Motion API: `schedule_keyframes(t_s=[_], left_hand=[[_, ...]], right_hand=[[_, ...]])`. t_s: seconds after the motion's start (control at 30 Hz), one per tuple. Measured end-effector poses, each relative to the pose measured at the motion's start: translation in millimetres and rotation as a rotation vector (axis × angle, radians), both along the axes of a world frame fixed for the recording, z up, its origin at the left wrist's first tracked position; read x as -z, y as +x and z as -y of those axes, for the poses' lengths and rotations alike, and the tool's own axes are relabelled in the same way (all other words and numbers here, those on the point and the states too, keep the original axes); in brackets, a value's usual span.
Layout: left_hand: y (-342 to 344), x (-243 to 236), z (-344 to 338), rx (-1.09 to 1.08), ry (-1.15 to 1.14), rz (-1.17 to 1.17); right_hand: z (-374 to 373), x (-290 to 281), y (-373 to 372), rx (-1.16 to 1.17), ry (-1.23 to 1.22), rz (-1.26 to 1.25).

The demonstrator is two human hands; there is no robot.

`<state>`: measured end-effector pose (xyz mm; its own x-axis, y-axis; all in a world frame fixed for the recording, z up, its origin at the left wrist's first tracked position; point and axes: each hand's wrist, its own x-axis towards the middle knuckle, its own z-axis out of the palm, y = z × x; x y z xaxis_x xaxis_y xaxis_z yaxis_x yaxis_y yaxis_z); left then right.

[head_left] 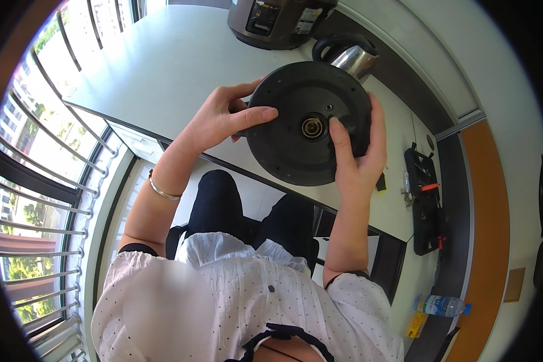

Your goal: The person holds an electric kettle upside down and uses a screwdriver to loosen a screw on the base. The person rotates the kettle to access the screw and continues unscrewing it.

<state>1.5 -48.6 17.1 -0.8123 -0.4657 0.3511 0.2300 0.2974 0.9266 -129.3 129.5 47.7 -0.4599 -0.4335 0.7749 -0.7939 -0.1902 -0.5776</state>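
Observation:
A round black lid-like disc [289,161] is held up over the front of the white table, its face turned toward me. A small brass-coloured coil [312,127] sits in the recess at its centre, with a small hole close by. My left hand [235,117] grips the disc's left edge, thumb on the face and fingers partly hidden behind. At the right edge, my right hand [361,151] is wrapped round it, the thumb tip pressing beside the central recess. Beyond the disc stand a brown electric cooker [271,27], cut off by the top of the view, and a steel kettle [355,60].
The white table [157,66] runs along the far side and the right. On its right part lie a black tool case [425,199] with red-handled tools, a water bottle [443,306] and a yellow box [417,324]. A barred window [42,199] is at the left.

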Motion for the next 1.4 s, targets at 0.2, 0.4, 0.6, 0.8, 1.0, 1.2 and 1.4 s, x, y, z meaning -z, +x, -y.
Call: schedule_keyframes(t_s=[0.2, 0.4, 0.6, 0.8, 1.0, 1.2, 1.4], left_hand=[[1, -3, -2, 0.018, 0.046, -0.004], [2, -6, -4, 0.026, 0.052, -0.007], [3, -7, -5, 0.018, 0.058, -0.003], [2, -9, -8, 0.012, 0.067, -0.017], [1, -8, -8, 0.0, 0.099, -0.018], [0, -8, -10, -0.03, 0.133, -0.005], [-1, -11, -17, -0.036, 0.134, -0.01]], right_hand=[[-1, 0, -2, 0.018, 0.02, -0.014], [-2, -1, -5, 0.034, 0.04, -0.037], [-1, -1, -4, 0.027, 0.029, -0.035], [-1, -3, -4, 0.014, 0.036, -0.008], [1, -3, -9, -0.011, 0.027, 0.023], [3, -1, -13, -0.003, 0.016, 0.024], [5, -1, -15, -0.058, -0.055, 0.135]])
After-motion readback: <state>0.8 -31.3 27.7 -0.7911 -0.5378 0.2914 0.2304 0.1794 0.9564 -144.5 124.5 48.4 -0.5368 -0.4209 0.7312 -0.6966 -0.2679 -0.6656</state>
